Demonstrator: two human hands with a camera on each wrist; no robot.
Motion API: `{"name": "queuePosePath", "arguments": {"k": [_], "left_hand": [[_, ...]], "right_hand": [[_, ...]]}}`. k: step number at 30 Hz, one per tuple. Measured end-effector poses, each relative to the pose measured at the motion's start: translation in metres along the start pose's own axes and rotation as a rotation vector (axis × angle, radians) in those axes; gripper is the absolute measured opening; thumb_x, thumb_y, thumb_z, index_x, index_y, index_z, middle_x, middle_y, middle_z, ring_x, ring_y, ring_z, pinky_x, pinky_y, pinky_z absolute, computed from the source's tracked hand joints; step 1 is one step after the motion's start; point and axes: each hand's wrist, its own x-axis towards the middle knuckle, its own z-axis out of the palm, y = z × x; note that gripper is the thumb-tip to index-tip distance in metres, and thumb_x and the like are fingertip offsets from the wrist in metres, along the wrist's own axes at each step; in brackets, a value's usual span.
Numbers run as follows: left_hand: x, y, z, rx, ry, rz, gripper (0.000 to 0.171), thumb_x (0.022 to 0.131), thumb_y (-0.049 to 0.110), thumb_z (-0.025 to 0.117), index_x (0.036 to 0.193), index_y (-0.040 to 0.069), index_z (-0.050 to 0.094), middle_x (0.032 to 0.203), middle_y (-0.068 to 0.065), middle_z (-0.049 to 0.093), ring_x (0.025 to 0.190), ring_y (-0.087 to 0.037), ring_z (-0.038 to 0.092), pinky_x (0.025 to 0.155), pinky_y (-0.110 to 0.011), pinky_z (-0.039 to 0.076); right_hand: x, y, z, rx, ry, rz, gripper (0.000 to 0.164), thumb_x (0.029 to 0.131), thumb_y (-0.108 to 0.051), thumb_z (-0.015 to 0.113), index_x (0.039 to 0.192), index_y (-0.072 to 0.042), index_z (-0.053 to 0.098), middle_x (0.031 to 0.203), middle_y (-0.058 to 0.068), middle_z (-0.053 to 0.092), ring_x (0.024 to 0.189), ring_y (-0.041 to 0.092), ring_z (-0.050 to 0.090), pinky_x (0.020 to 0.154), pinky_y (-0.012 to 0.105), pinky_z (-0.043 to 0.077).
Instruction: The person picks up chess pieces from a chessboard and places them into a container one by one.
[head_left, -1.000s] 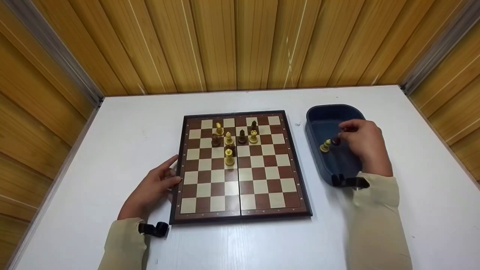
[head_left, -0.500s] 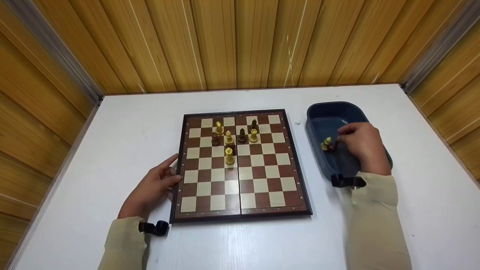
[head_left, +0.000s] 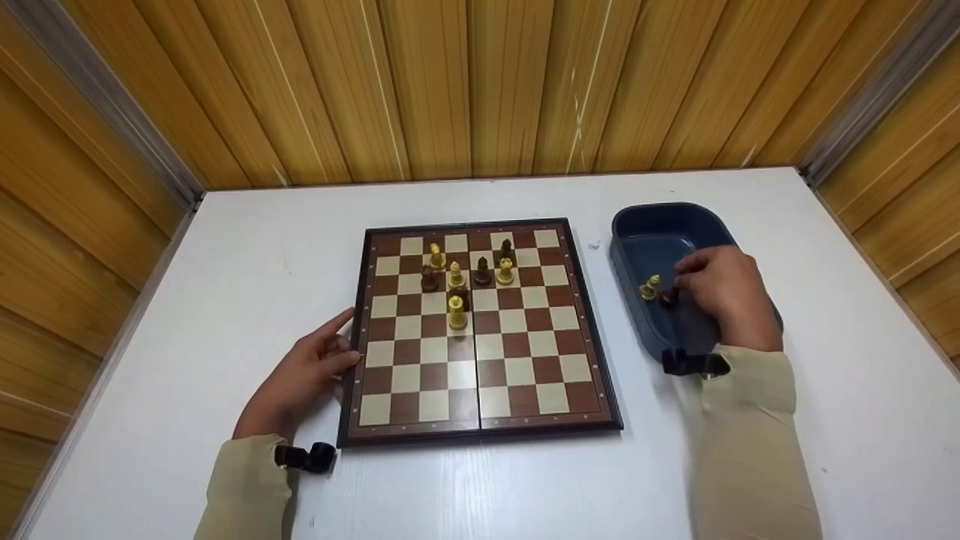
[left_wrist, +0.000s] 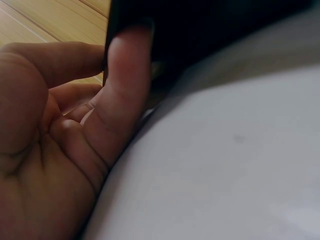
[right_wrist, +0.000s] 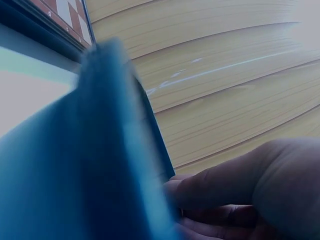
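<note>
While your left hand [head_left: 304, 369], spread, is bracing the chessboard [head_left: 491, 373] from its left, your right hand [head_left: 724, 291] is sitting narrow at the dark piece [head_left: 670, 298] in the tray [head_left: 652, 251] right of the chessboard; pinching, can't tell. You're best sparing the neighbouring yellow piece [head_left: 649, 289].

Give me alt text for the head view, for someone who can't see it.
The right hand reaches into a blue tray, close to a dark piece and a yellow piece; its grip is unclear. The left hand touches the left edge of a chessboard bearing more pieces.
</note>
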Motion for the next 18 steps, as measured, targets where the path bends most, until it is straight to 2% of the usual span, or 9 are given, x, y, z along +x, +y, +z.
{"name": "queuePosePath", "arguments": {"k": [13, 18], "left_hand": [[-0.001, -0.002, 0.0, -0.015, 0.006, 0.003, 0.072, 0.094, 0.015, 0.063, 0.153, 0.029, 0.026, 0.103, -0.014, 0.057, 0.077, -0.022, 0.066, 0.06, -0.045, 0.06], [-0.001, 0.0, -0.001, -0.005, -0.004, 0.005, 0.072, 0.094, 0.014, 0.062, 0.154, 0.026, 0.025, 0.099, -0.011, 0.057, 0.077, -0.019, 0.064, 0.06, -0.039, 0.06]], "right_hand": [[-0.006, -0.009, -0.005, 0.008, 0.019, -0.039, 0.035, 0.096, -0.022, 0.057, 0.124, -0.002, 0.063, 0.118, 0.023, 0.064, 0.117, 0.037, 0.051, 0.093, 0.05, 0.045], [-0.011, -0.017, -0.003, -0.014, 0.039, -0.086, 0.036, 0.097, -0.028, 0.057, 0.123, -0.005, 0.065, 0.11, 0.02, 0.068, 0.102, 0.033, 0.06, 0.083, 0.042, 0.047]]}}
